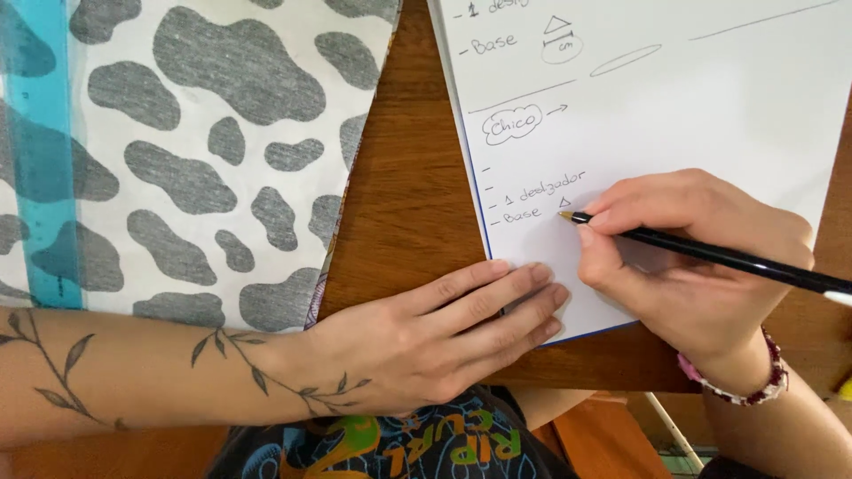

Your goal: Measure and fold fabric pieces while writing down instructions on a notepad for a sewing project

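A white sheet of paper (710,98) with handwritten notes and small sketches lies on a brown wooden table (404,204). My right hand (692,266) grips a black pen (710,253), its gold tip touching the paper beside a small drawn triangle. My left hand (426,337) lies flat, fingers together, pressing down the sheet's lower left corner. A leafy vine tattoo runs along my left forearm. A beaded bracelet (750,381) circles my right wrist.
A white fabric with grey blotches (204,160) covers the table's left side. A translucent blue ruler (40,151) lies on it near the left edge. A dark printed shirt shows at the bottom.
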